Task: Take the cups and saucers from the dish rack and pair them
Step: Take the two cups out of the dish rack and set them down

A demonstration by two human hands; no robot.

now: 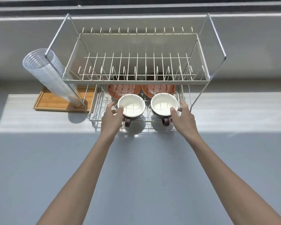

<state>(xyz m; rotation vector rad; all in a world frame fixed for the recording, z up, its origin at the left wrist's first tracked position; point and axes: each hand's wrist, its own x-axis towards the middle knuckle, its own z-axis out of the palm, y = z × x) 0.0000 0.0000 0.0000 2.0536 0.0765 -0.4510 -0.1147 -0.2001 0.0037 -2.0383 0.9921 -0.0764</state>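
Two white-lined brown cups stand upright on the lower tier of the wire dish rack (94, 118), with their handles towards me. Behind the left cup (133, 106) and the right cup (163, 103) lie two terracotta saucers (120, 90) (159, 90), partly hidden under the upper tier. My left hand (111, 118) is at the left cup's left rim, fingers spread, with the thumb touching the edge. At the right cup's right rim is my right hand (182, 118), fingers apart, its thumb on the edge. Both cups rest on the rack.
The rack's upper tier (136, 82) holds nothing and overhangs the saucers. A tall stack of clear plastic cups (47, 70) leans on a wooden tray (55, 103) left of the rack. Grey countertop (139, 168) stretches in front, with a wall behind.
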